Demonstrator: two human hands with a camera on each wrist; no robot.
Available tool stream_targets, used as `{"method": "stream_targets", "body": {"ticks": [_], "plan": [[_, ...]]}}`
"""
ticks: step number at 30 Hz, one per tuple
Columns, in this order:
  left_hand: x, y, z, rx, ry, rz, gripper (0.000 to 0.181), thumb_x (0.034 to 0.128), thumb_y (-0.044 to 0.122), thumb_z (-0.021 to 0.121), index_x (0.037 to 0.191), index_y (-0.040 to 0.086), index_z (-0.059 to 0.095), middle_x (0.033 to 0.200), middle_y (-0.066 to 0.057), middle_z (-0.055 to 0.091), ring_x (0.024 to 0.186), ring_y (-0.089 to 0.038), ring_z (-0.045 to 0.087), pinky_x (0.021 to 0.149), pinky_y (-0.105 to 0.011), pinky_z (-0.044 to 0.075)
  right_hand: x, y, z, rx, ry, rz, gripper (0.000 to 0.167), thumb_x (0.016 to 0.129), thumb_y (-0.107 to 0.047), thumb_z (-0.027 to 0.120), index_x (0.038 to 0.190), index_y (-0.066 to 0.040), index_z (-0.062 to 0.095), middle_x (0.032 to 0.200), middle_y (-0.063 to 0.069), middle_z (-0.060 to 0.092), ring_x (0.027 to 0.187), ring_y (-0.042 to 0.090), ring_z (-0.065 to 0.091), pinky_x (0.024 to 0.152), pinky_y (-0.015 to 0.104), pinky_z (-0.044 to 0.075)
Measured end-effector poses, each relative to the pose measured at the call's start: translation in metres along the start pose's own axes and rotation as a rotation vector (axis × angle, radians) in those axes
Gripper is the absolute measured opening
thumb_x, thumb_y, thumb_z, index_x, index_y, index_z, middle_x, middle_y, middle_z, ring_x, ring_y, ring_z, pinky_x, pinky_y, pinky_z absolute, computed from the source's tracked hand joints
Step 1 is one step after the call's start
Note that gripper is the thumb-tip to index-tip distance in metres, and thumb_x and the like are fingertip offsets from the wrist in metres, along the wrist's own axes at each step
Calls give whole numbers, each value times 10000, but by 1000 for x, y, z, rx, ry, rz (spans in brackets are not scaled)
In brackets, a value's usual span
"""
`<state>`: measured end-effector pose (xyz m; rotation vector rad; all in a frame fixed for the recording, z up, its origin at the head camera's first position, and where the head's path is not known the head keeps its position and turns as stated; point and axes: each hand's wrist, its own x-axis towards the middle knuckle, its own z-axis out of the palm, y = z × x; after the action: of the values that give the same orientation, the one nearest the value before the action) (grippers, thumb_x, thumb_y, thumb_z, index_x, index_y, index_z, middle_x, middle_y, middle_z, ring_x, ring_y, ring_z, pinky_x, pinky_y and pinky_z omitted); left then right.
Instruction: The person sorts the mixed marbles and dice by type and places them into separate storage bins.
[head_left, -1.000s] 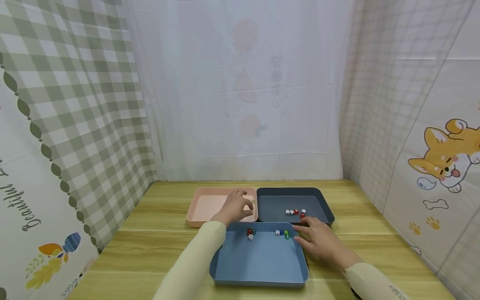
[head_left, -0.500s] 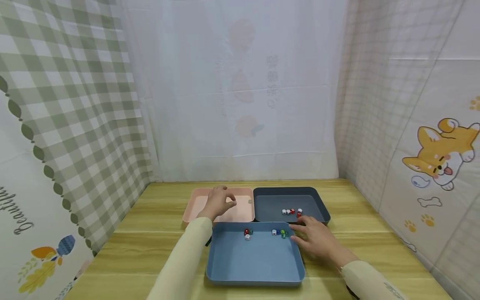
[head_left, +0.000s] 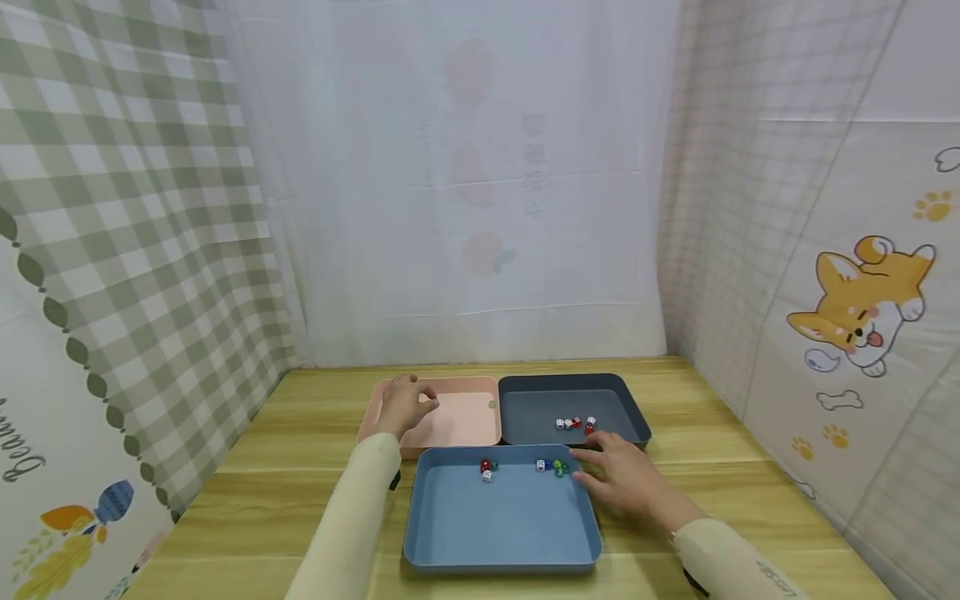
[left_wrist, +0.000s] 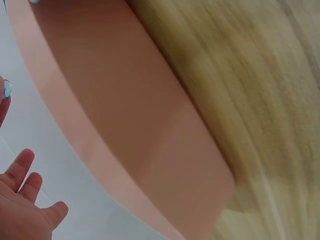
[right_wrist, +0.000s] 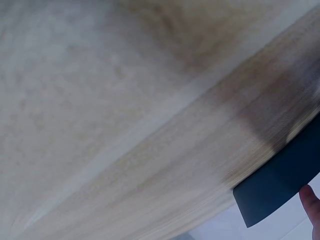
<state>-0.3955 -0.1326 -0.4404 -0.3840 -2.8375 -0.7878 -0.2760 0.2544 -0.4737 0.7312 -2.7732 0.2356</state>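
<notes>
My left hand (head_left: 405, 406) is over the left part of the pink tray (head_left: 465, 429), thumb and forefinger brought together. In the left wrist view it pinches a small pale-blue shiny piece (left_wrist: 7, 89), perhaps a die; most of it is hidden. The other fingers (left_wrist: 31, 186) spread loosely. A small translucent die (head_left: 492, 404) lies near that tray's right wall. My right hand (head_left: 626, 479) stays at the upper right rim of the blue tray (head_left: 502, 533), fingers slightly bent and holding nothing visible. Its fingertips are close to green dice (head_left: 558, 468).
Behind on the right, the dark tray (head_left: 573, 392) holds white dice (head_left: 560, 423) and red dice (head_left: 577, 422). More dice, including a white die (head_left: 487, 476), lie in the blue tray's upper part. Cloth curtains (head_left: 465, 208) enclose the wooden table (head_left: 255, 492).
My left hand has moved left across the pink tray, away from the translucent die. The head view has turned slightly right. My right hand holds its place at the blue tray.
</notes>
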Motion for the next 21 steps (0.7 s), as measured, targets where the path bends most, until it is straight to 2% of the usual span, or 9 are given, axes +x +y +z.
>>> {"method": "stream_targets", "body": {"ticks": [9, 13, 21], "plan": [[-6, -14, 3, -20, 18, -40, 68, 928, 200, 718, 900, 144, 744, 1309, -190, 590, 1341, -400, 378, 1127, -580, 207, -1, -1, -3, 1, -15, 7, 444, 956, -471, 616, 1280, -179, 698, 1229, 129, 587, 1119, 327, 561, 960, 538, 463], [-10, -17, 5, -49, 31, -49, 61, 923, 179, 722, 890, 137, 751, 1287, -185, 598, 1333, -400, 388, 1109, -580, 249, -1, -1, -3, 1, -18, 3, 443, 954, -465, 621, 1276, -171, 700, 1224, 129, 586, 1110, 324, 560, 954, 536, 464], [-11, -15, 9, -73, -9, -88, 65, 935, 206, 710, 915, 165, 756, 1296, -155, 579, 1270, -376, 439, 1055, -573, 307, -2, 1, 1, -10, -11, 15, 434, 942, -461, 639, 1270, -185, 705, 1219, 120, 589, 1109, 320, 562, 957, 536, 466]]}}
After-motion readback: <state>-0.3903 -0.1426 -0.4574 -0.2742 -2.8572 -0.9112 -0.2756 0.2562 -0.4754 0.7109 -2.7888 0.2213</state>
